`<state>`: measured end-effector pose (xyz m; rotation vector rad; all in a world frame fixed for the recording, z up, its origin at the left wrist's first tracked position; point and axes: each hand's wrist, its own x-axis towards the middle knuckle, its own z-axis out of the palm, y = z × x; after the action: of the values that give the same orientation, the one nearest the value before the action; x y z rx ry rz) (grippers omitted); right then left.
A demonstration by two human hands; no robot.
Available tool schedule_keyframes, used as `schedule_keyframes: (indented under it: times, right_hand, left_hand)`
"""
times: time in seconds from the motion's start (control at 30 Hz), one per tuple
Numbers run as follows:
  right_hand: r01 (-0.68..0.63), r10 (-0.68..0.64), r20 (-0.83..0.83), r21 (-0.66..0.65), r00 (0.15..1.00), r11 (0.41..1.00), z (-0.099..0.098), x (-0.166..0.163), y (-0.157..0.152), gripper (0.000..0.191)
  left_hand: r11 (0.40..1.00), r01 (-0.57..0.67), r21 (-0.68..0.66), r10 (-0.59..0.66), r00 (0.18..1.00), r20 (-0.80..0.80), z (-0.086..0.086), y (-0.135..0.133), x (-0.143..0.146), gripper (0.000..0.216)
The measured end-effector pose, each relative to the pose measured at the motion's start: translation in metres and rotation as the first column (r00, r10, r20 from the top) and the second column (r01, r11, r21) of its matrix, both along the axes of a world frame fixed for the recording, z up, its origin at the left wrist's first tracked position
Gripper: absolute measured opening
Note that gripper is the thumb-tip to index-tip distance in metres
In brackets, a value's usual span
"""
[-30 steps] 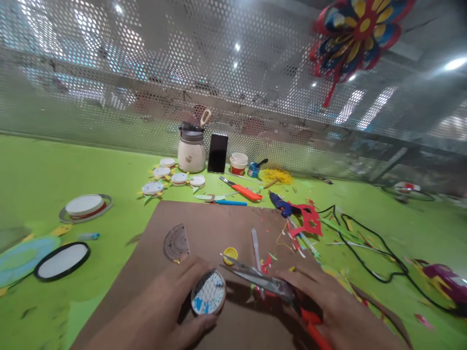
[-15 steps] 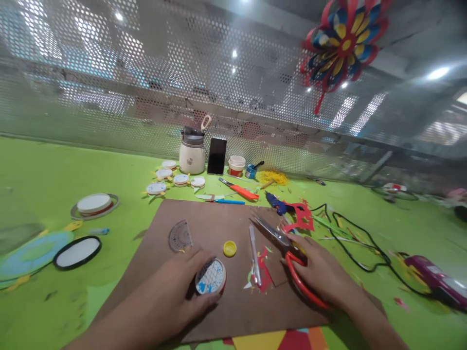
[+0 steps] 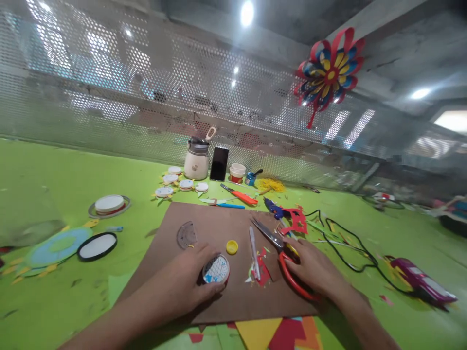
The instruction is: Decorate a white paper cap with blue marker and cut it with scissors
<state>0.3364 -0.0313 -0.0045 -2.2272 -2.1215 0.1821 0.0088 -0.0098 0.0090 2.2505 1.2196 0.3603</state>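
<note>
My left hand [image 3: 189, 279] is wrapped round a small round lid [image 3: 216, 270] with a white, blue-marked face, holding it on the brown cardboard sheet [image 3: 215, 228]. My right hand [image 3: 310, 267] rests on the red-handled scissors [image 3: 280, 250], which lie on the cardboard's right edge with the blades pointing up-left. Between the hands lie a white pen-like tool [image 3: 254, 245], red paper scraps [image 3: 263, 272] and a yellow bottle cap [image 3: 231, 247]. A clear protractor [image 3: 187, 235] lies further left on the cardboard.
On the green table stand a white jar [image 3: 196, 163], a black phone [image 3: 219, 164], paint pots [image 3: 238, 173], decorated lids [image 3: 175, 182], an orange cutter [image 3: 241, 195], a blue glue gun [image 3: 275, 209] with black cable [image 3: 350, 248], round discs [image 3: 98, 245] left. A paper pinwheel [image 3: 328, 70] hangs on the mesh wall.
My right hand carried the scissors from beside the lid to the cardboard's right edge and laid them down. The left hand kept hold of the lid. The camera tilted up.
</note>
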Motion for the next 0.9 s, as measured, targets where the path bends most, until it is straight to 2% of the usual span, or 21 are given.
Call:
schedule_keyframes:
  times: [0.13,0.3,0.43,0.5,0.6,0.7,0.77,0.9]
  right_hand:
    - [-0.002,0.009,-0.116,0.064,0.993,0.998,-0.008,0.005,0.002,0.056]
    - [0.017,0.022,-0.279,0.136,0.960,0.991,-0.015,0.013,0.009,0.053]
    - [0.071,0.009,-0.388,0.191,0.922,0.979,-0.007,0.016,0.011,0.046]
    - [0.102,0.010,-0.443,0.229,0.896,0.968,-0.001,0.017,0.010,0.047]
    - [0.103,0.111,-0.608,0.305,0.786,0.947,0.002,0.017,0.006,0.051]
    - [0.045,0.227,-0.742,0.326,0.631,0.944,0.003,0.011,0.001,0.056]
    - [0.004,0.229,-0.742,0.298,0.631,0.955,0.004,0.004,0.000,0.055]
    - [0.000,0.188,-0.649,0.279,0.737,0.960,0.007,-0.009,0.001,0.048]
  left_hand:
    - [1.000,-0.011,0.012,0.010,0.999,0.030,-0.002,0.000,-0.002,0.037]
    - [0.998,-0.055,-0.025,0.057,0.991,0.120,0.003,0.002,-0.001,0.043]
    - [0.988,-0.087,-0.131,0.118,0.959,0.256,0.000,0.013,-0.005,0.051]
    - [0.965,-0.041,-0.258,0.138,0.918,0.372,-0.004,0.019,-0.008,0.064]
    - [0.899,0.025,-0.436,0.219,0.838,0.500,-0.010,0.023,-0.012,0.074]
    - [0.855,0.087,-0.511,0.250,0.794,0.554,-0.008,0.021,-0.012,0.066]
    - [0.865,0.099,-0.493,0.224,0.802,0.554,-0.004,0.018,-0.010,0.064]
    - [0.891,0.089,-0.446,0.195,0.812,0.551,0.007,0.011,-0.005,0.055]
